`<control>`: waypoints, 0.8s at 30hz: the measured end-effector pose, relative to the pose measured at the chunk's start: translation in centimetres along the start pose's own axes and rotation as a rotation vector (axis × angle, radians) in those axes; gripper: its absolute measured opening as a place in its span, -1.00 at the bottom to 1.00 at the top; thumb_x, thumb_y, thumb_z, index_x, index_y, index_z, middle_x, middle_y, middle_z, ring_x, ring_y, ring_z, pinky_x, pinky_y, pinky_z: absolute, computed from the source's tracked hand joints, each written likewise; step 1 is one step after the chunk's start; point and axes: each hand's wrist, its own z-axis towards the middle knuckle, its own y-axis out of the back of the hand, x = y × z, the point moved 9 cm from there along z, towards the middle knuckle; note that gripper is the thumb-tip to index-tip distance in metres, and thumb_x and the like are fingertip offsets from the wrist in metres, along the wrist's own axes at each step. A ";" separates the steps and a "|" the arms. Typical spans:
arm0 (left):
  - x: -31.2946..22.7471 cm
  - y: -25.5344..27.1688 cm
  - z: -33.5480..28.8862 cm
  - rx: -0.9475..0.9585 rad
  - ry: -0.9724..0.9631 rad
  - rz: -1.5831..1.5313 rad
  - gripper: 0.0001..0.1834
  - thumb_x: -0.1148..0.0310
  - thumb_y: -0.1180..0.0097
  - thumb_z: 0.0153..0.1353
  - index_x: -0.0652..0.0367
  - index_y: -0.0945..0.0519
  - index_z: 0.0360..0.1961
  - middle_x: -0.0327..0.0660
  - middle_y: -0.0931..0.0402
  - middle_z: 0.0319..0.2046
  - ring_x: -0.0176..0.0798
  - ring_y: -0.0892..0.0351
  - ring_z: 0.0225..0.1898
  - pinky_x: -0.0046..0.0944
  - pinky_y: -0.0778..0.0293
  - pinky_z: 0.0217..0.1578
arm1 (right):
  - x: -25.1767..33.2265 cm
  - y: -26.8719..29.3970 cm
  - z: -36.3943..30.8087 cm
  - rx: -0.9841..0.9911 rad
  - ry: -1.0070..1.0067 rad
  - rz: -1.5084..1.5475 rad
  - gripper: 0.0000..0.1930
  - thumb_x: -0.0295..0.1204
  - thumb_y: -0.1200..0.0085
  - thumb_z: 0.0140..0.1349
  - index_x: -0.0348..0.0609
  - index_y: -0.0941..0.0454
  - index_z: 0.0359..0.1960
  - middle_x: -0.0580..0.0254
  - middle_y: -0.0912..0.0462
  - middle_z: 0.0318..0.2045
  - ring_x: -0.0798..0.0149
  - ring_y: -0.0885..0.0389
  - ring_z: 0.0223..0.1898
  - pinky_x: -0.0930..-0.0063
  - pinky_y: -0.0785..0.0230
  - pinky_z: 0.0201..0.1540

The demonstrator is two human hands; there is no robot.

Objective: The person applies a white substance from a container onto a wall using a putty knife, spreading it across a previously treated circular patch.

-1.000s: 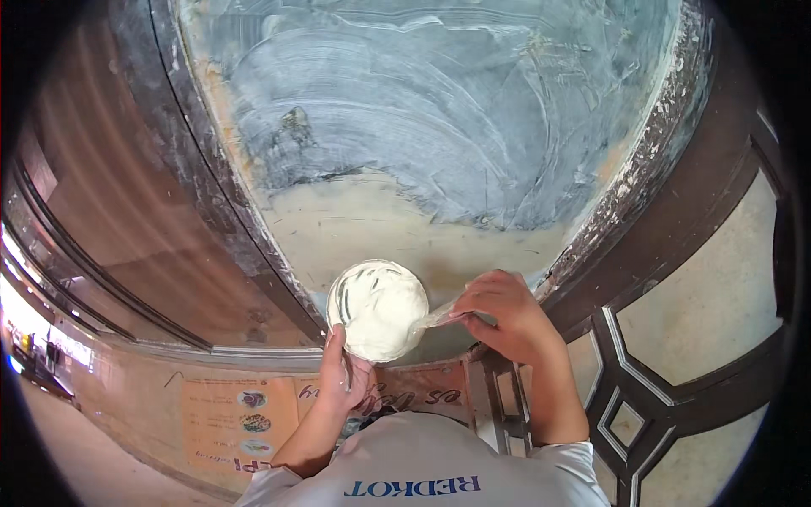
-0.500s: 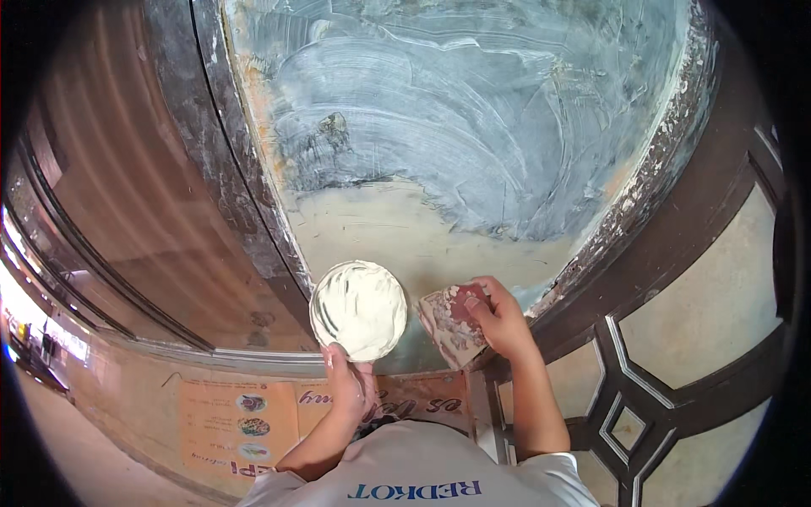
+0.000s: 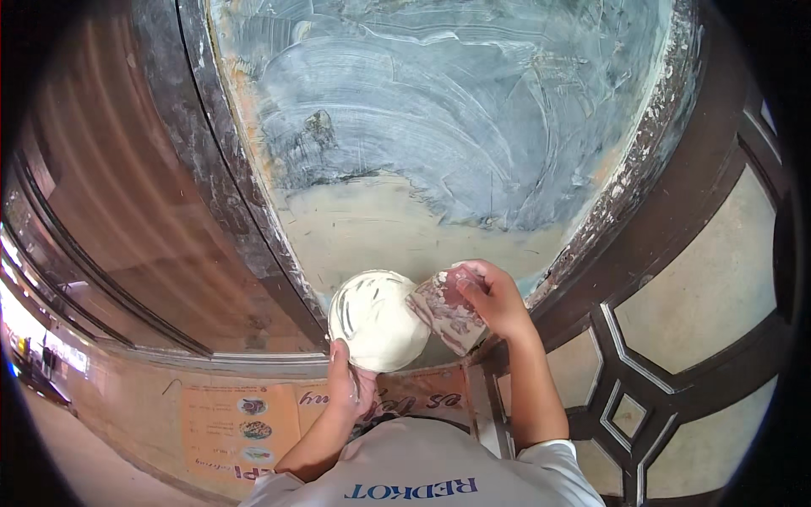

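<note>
My left hand (image 3: 349, 380) grips the near rim of a round tub (image 3: 335, 317) with its thumb on top. Cream-coloured putty (image 3: 380, 325) fills the tub, with dark streaks showing near its upper left. In my right hand (image 3: 500, 300) is a flat, reddish putty spreader (image 3: 448, 291), caked with dried putty and pinched under the thumb. The spreader's left edge overlaps the tub's right rim; whether it touches the putty I cannot tell. Beyond both hands stands a panel (image 3: 405, 101), smeared blue-grey and white above, with a smooth beige band (image 3: 363, 220) lower down.
A dark, paint-flecked frame (image 3: 646, 144) borders the panel on the right, and a scuffed dark post (image 3: 190, 127) on the left. Brown glazed panels (image 3: 110, 194) stand farther left. An orange printed banner (image 3: 228, 422) lies low. Dark lattice with pale panes (image 3: 693, 287) is at right.
The tub has shifted right and slightly down, and the spreader has moved left and up to overlap its rim. Both hands keep their hold. The view has shifted slightly.
</note>
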 end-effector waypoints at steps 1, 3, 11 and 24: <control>0.0 0.0 -0.1 0.005 0.015 -0.010 -0.36 0.03 0.21 0.48 0.19 -0.08 0.41 -0.02 -0.16 0.38 0.01 -0.26 0.35 0.09 -0.26 0.34 | 0.2 0.1 -0.2 0.016 -0.034 0.007 -0.76 -0.48 -0.09 0.34 -0.26 -0.53 0.01 0.38 -0.65 -0.33 0.59 -0.50 -0.39 0.61 -0.38 -0.37; 0.2 0.3 0.0 0.012 0.043 -0.097 -0.39 0.09 0.19 0.48 0.19 -0.09 0.40 -0.01 -0.18 0.37 0.01 -0.27 0.35 0.09 -0.28 0.33 | 0.0 -0.2 -0.3 0.018 -0.020 0.010 -0.75 -0.47 -0.09 0.34 -0.27 -0.53 0.02 0.38 -0.65 -0.33 0.58 -0.51 -0.38 0.60 -0.39 -0.36; 0.0 0.1 -0.4 0.023 0.072 -0.157 -0.40 0.10 0.21 0.49 0.20 -0.10 0.41 -0.02 -0.19 0.37 -0.01 -0.26 0.36 0.08 -0.27 0.33 | 2.7 -0.3 -0.8 0.009 0.098 -0.073 -0.68 -0.42 -0.14 0.32 -0.25 -0.49 0.06 0.30 -0.66 -0.31 0.55 -0.52 -0.38 0.57 -0.42 -0.33; 0.0 -0.1 -0.3 -0.009 0.045 -0.142 -0.40 0.06 0.18 0.47 0.18 -0.17 0.39 -0.04 -0.25 0.34 -0.04 -0.33 0.31 0.05 -0.34 0.29 | -3.7 1.5 -2.5 0.111 -0.014 -0.163 -0.67 -0.51 -0.21 0.23 -0.18 -0.39 -0.02 0.37 -0.54 -0.24 0.56 -0.46 -0.27 0.57 -0.41 -0.22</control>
